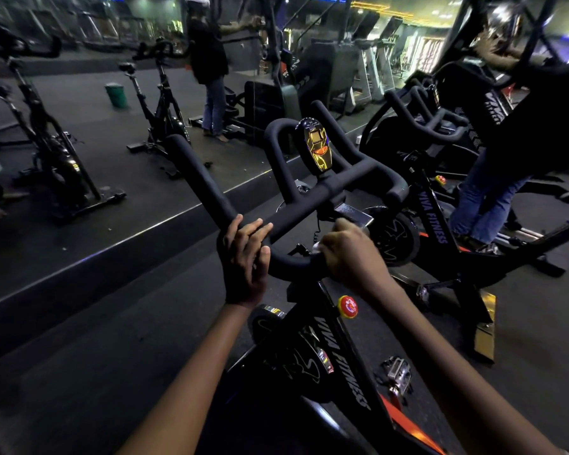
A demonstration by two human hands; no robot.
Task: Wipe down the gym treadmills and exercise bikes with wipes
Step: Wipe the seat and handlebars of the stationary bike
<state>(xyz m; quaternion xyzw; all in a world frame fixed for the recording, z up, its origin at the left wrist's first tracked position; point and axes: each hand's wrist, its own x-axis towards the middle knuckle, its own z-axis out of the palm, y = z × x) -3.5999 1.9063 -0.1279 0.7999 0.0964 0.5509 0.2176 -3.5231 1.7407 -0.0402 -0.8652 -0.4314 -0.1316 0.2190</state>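
A black exercise bike point(339, 349) marked VIVA FITNESS stands right in front of me. Its padded handlebar point(207, 182) curves around a gold console point(316, 146). My left hand point(245, 257) grips the near bend of the handlebar, fingers curled over the top. My right hand point(349, 254) wraps the handlebar a little to the right, and a small pale bit of wipe point(316, 247) shows at its fingers. A red knob point(348, 307) sits on the frame below my right wrist.
A second exercise bike point(434, 205) stands close on the right with a person in jeans point(486, 198) beside it. A wall mirror point(112, 110) fills the left and back, reflecting more bikes, a green bucket point(116, 95) and a standing person. A pedal point(398, 372) sticks out low.
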